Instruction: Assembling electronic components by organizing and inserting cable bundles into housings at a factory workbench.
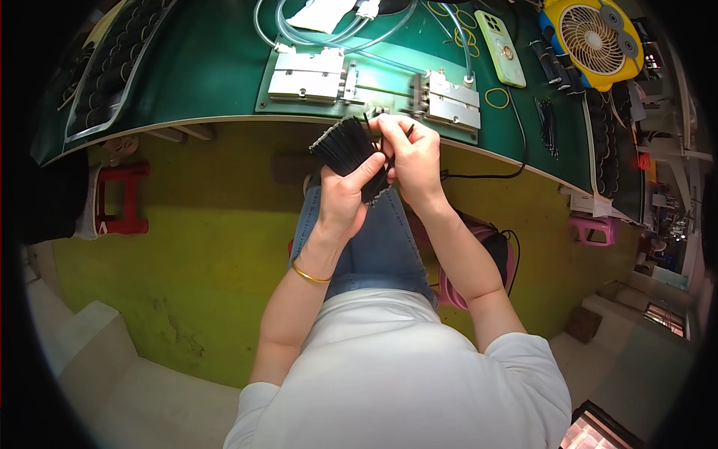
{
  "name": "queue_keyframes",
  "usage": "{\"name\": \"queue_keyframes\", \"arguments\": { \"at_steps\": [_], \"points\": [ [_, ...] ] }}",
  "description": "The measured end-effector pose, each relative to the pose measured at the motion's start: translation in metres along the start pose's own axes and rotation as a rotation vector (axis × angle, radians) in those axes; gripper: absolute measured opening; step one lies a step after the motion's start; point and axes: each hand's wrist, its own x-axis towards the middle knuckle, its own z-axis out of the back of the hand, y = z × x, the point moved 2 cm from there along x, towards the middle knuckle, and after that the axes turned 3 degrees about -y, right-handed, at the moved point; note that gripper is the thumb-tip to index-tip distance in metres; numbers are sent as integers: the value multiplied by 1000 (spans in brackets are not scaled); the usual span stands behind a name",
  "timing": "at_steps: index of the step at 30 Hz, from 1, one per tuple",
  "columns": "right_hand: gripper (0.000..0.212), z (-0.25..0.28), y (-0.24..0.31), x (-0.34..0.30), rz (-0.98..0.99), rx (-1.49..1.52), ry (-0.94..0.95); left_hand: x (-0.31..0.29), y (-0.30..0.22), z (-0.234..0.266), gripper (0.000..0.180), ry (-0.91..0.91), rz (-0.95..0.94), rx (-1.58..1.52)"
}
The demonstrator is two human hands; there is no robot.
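Note:
A fanned bundle of thin black cable-like pieces (347, 147) with pale cut ends is gripped in my left hand (345, 198), the thumb pressed across it. Close beside it, my right hand (416, 159) is closed, with thin black pieces showing at its fingers. Both hands are over my lap at the bench's near edge, just in front of a metal fixture. The fixture has a left silver block (305, 75) and a right silver block (452, 103) on a green base plate (374, 69). My right fingertips partly cover the fixture's front middle.
Clear air hoses (351, 36) loop behind the blocks. On the green bench (202, 67) to the right lie a phone (499, 51), a yellow and blue fan (591, 39), rubber bands and loose black bundles (548, 127). A tray of black bundles (112, 75) stands left. A red stool (126, 198) is below.

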Motion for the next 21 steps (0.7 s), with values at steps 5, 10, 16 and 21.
{"name": "queue_keyframes", "arguments": {
  "at_steps": [5, 10, 16, 21],
  "points": [
    [18, 2, -1, 3, -31, 30, 11, 1, -1, -2, 15, 2, -1, 1],
    [18, 1, 1, 1, -22, 27, 18, 0, -5, -3, 15, 11, 42, 0],
    [19, -3, 9, -6, 83, -123, 18, -4, -7, -1, 14, 8, 17, 51],
    [19, -2, 7, -6, 57, -99, -33, -3, -3, 1, 12, -19, 26, 38]
  ]
}}
